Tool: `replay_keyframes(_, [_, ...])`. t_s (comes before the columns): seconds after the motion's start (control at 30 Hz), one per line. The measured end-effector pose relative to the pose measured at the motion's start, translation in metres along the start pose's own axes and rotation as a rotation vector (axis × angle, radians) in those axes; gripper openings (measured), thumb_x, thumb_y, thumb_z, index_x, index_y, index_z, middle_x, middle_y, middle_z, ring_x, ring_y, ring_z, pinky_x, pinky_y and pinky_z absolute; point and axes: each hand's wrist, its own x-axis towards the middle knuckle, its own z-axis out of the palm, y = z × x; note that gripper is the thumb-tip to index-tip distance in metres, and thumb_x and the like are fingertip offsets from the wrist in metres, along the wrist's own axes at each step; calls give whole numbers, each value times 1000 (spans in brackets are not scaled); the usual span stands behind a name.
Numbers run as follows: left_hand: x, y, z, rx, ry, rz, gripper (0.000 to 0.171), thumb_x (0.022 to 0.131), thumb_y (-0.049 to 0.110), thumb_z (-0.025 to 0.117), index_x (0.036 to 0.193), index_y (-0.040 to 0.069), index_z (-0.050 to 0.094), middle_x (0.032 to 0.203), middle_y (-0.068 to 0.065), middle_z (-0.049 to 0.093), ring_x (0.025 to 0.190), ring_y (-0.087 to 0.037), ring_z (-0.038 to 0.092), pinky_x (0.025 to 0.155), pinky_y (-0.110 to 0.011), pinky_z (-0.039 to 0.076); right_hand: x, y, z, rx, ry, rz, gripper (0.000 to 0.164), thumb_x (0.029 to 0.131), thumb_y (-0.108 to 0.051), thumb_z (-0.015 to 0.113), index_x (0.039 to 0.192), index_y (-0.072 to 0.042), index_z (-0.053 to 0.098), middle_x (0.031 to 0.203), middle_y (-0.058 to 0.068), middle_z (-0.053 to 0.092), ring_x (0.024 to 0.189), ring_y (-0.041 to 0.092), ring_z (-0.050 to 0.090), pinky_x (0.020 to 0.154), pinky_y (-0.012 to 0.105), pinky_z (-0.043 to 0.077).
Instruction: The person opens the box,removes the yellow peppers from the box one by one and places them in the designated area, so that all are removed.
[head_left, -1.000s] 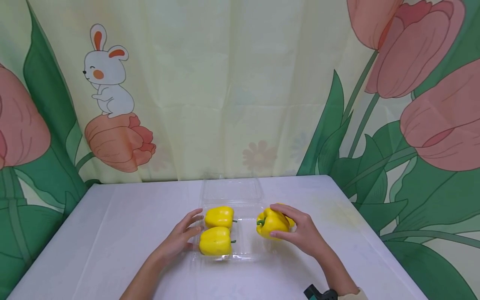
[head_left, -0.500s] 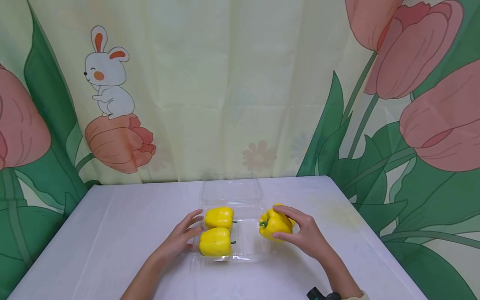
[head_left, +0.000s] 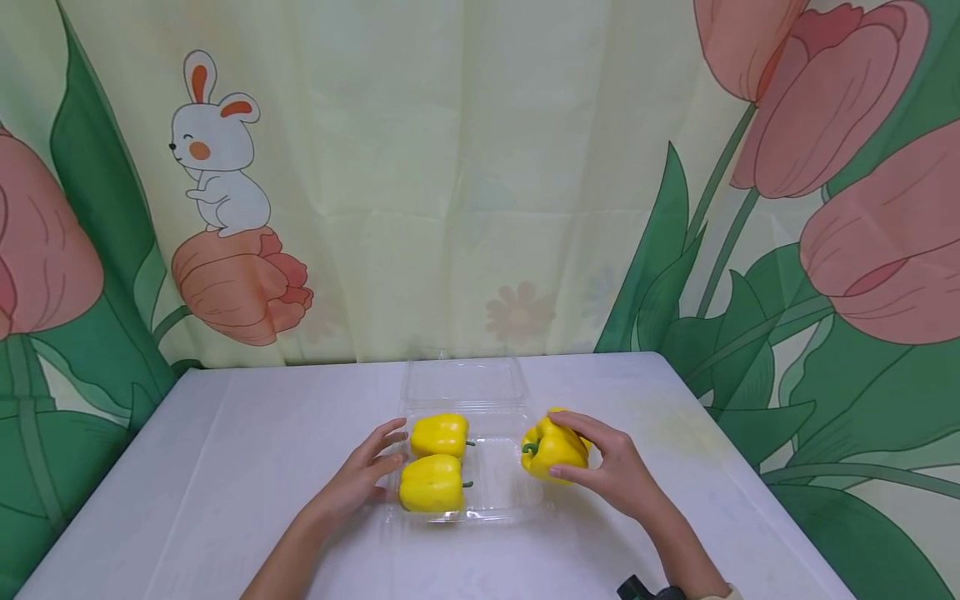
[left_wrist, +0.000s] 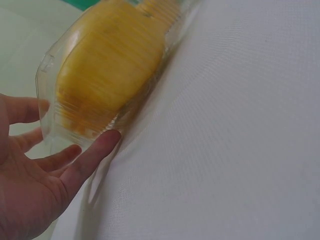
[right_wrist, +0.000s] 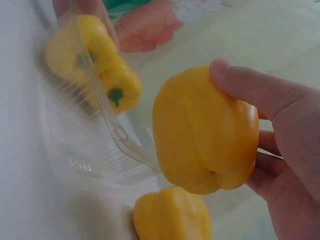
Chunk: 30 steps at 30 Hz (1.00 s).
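Yellow and glossy, a blocky bell pepper with a short green stem [head_left: 553, 460] is held in the right hand [head_left: 613, 468]: that grip is closed on it, thumb on one side and fingers on the other. Over the last second the held pepper has shifted slightly rightward, away from the middle of the clear plastic clamshell tray [head_left: 501, 473]; everything else has stayed put. It is now at the tray's right edge, whether above the rim or just outside cannot be told, so its place looks unsettled.

Two similar ones lie side by side in the tray's left half, a far yellow pepper [head_left: 439, 435] and a near yellow pepper [head_left: 432, 485], stems pointing right. The transparent hinged lid [head_left: 463, 383] is folded back behind them on the white-covered bench [head_left: 262, 433]. Partly hidden by the held one, a fourth yellow pepper [right_wrist: 172, 217] appears to rest outside the tray, near its right wall. The left hand [head_left: 360, 479] grips nothing; its spread fingers seem to rest against the outer left wall.
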Motion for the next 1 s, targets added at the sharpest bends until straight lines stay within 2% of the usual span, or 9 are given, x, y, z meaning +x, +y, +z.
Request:
replay_keyframes(0.17, [-1,1,0,2,-5,4,57,97,23,54,149,29,31,156,-12,32,134,-41,41,82,-48,58,-1,2,-1,7,-3,0,57,76,-33,81,129,-24,61,134,-3,61,124,23,57,97,40,51])
replay_keyframes(0.47, [-2,1,-1,1,-6,8,57,97,23,54,150,28,31,155,-13,32,135,-41,41,82,-49,57,-3,3,-5,5,1,3,61,76,-34,81,130,-16,60,135,-2,60,124,24,57,97,42,50])
replay_keyframes(0.77, [0,-2,0,-1,5,0,57,97,23,54,149,30,32,155,-11,32,135,-40,41,82,-49,57,-6,5,-8,-5,7,11,60,76,-33,81,130,-18,60,134,-1,61,123,23,58,97,40,50])
replay_keyframes(1.0, [0,-1,0,-11,-1,3,57,97,22,54,149,30,32,155,-11,32,135,-40,41,82,-48,58,-7,8,-10,-13,8,10,61,76,-31,81,131,-15,60,134,-1,61,123,24,57,97,40,51])
